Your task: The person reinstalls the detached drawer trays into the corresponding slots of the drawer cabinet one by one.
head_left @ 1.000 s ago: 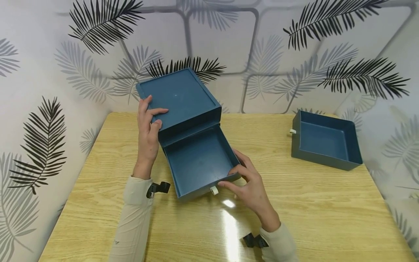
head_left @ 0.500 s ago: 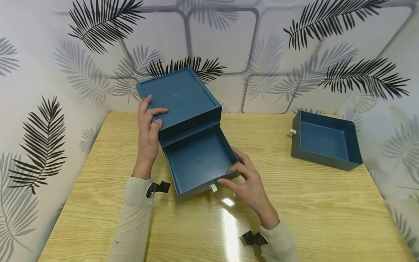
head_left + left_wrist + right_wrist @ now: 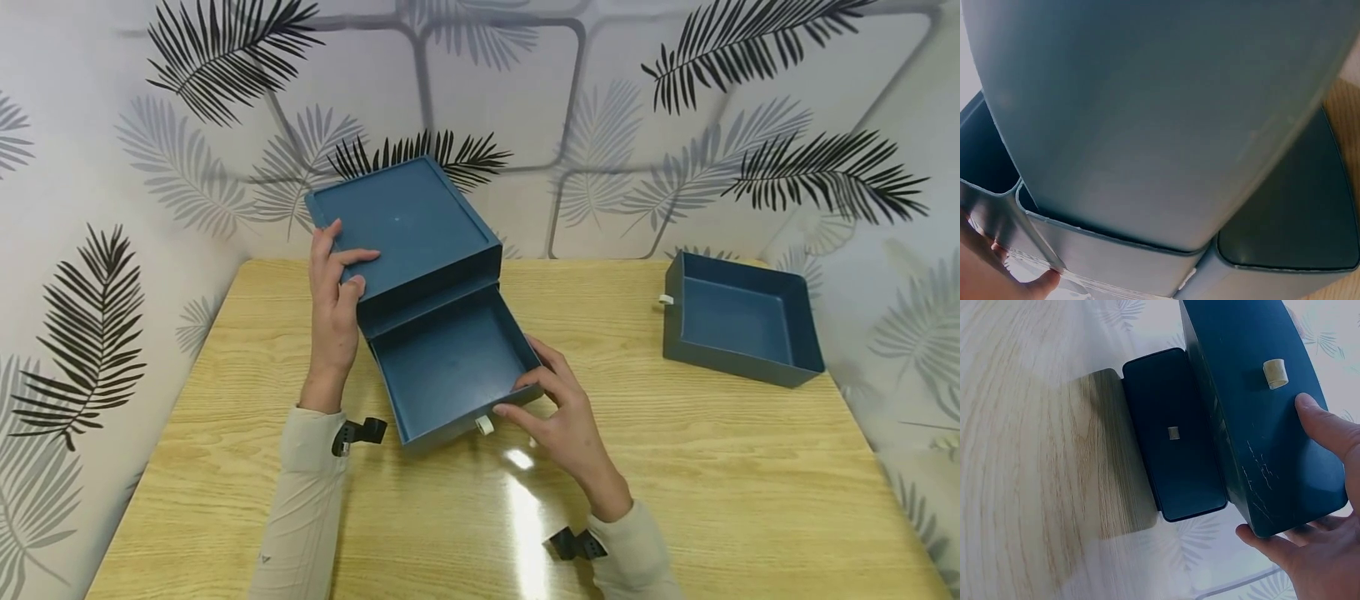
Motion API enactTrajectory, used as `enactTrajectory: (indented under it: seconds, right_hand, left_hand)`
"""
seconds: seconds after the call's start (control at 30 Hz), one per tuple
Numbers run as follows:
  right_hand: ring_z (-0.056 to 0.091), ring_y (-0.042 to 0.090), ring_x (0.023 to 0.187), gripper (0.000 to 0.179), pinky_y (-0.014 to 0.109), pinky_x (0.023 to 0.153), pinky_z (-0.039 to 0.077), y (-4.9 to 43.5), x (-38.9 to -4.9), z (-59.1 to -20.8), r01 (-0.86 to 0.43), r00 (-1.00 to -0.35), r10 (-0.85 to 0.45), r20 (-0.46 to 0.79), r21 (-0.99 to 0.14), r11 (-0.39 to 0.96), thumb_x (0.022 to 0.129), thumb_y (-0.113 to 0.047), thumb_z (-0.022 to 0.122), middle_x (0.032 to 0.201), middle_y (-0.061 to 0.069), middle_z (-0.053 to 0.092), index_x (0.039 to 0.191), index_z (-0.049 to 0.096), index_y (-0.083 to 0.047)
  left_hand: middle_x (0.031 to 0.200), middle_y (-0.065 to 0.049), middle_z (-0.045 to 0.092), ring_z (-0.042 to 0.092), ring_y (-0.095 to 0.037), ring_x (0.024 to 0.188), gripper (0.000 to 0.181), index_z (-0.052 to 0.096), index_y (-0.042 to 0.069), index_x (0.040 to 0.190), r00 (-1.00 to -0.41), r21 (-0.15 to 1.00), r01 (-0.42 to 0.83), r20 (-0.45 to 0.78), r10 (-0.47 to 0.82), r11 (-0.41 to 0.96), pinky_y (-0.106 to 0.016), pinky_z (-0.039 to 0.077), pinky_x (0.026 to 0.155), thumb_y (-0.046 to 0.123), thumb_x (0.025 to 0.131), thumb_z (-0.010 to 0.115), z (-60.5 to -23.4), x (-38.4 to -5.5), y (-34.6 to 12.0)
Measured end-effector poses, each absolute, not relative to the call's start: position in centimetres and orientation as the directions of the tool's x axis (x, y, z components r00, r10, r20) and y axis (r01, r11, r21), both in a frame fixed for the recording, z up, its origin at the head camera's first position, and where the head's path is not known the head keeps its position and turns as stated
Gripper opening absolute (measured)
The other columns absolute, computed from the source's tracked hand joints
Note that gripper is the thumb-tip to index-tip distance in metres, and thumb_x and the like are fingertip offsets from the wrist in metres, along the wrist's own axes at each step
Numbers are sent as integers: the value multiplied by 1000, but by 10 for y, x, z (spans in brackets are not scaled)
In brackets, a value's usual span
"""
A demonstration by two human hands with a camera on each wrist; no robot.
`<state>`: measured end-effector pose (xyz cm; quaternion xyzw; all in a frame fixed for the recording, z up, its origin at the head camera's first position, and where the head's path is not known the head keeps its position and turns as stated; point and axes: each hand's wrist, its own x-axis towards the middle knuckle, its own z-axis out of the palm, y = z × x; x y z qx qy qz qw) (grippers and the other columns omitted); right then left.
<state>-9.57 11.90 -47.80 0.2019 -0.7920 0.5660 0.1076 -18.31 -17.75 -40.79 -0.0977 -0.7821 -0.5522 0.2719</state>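
Note:
A blue drawer cabinet (image 3: 405,225) sits at the back left of the table, its middle drawer (image 3: 457,367) pulled far out and containing nothing. My right hand (image 3: 562,417) grips this drawer's front right corner, thumb on the front face near the pale pull tab (image 3: 1275,374), other fingers at the corner and side. My left hand (image 3: 335,308) rests at the cabinet's left upper edge, fingers spread over the top and thumb near the front edge. In the right wrist view, the closed lower drawer (image 3: 1175,459) shows its own tab. The upper slot (image 3: 985,150) gapes in the left wrist view.
A separate blue drawer (image 3: 742,321) with a pale tab lies at the right on the wooden table (image 3: 720,500). Directly behind the table hangs a leaf-patterned backdrop (image 3: 495,83), which also runs along both sides.
The pulled-out drawer has slid slightly back toward the cabinet, with my right hand moving along on its corner. My left hand keeps its place on the cabinet. The head view has shifted a little.

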Motion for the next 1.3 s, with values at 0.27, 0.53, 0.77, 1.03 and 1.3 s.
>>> enactTrajectory:
  seconds: [0.27,0.53,0.77,1.03,1.3]
  right_hand:
    - [42,32,153,25,60,118,38,117,-98,-480,-441,-896,-184,403,-855,272,80,-10,88,161,10,47,95,69,-16]
    - [45,37,149,47,65,116,40,116,-98,-481,-390,-917,-186,353,-889,240,83,-10,86,163,10,43,125,67,-10]
    - [45,33,150,83,66,115,41,114,-100,-476,-308,-949,-157,275,-916,258,82,-16,88,164,4,43,154,47,-20]
    - [49,36,146,93,63,118,40,109,-105,-475,-223,-972,-133,196,-947,231,83,-17,87,163,7,42,160,36,-19]
    - [48,35,146,89,60,116,43,104,-110,-478,-203,-976,-126,180,-958,201,87,-18,84,164,8,41,161,35,-21]
  left_hand:
    - [170,-1,31,2,-19,165,39,70,6,121,-829,807,461,540,-146,369,-50,0,133,23,97,46,-413,-185,-180]
    - [170,-1,31,2,-18,165,39,71,6,121,-830,808,458,538,-145,371,-49,0,133,23,96,45,-413,-184,-180]
    - [170,1,31,3,-17,165,40,71,8,121,-828,805,454,539,-154,382,-48,1,133,22,96,44,-412,-186,-180]
    - [170,2,31,2,-17,165,40,71,8,122,-831,808,446,533,-156,385,-48,1,133,21,96,44,-412,-186,-180]
    - [171,3,30,1,-16,165,41,71,9,123,-839,813,430,520,-157,392,-49,2,133,20,96,42,-411,-184,-179]
